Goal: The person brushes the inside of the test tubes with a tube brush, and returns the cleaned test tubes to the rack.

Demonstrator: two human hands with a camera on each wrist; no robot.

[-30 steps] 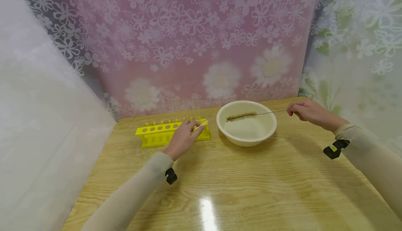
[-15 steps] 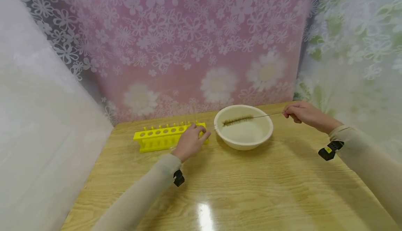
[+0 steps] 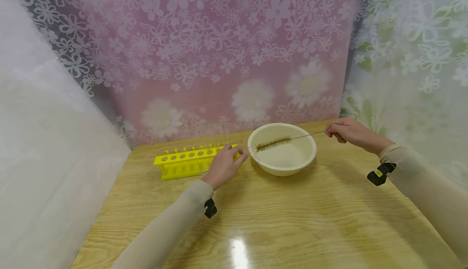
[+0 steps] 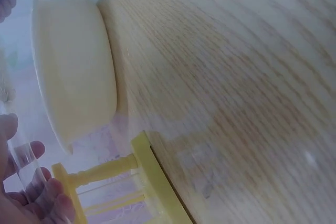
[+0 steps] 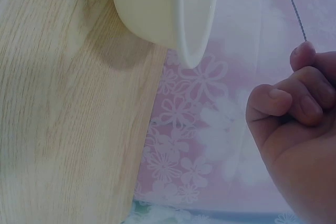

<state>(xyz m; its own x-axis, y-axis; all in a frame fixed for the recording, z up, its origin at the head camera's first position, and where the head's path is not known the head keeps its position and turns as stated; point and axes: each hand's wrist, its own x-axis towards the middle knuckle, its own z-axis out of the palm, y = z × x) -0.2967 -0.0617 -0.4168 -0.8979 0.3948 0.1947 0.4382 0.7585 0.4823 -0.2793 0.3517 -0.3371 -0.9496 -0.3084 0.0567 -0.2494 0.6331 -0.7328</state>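
My left hand (image 3: 224,165) holds a clear glass test tube (image 4: 23,163) between thumb and fingers, in front of the yellow test tube rack (image 3: 172,161). My right hand (image 3: 347,133) pinches the twisted wire (image 5: 295,13) of a test tube brush (image 3: 274,144). The brown bristles hang over the cream basin (image 3: 283,169), pointing left toward the tube. In the head view the tube is hard to make out, and whether the brush tip has entered its mouth I cannot tell.
Behind the rack's right part, a few clear test tubes (image 3: 224,133) stand upright, faint against the pink flowered curtain (image 3: 204,57). The wooden table (image 3: 292,216) extends in front. A white sheet (image 3: 47,139) hangs at the left.
My left hand has shifted slightly right, turning the tube toward the basin. The right hand has moved a little left, bringing the brush tip closer to the tube.
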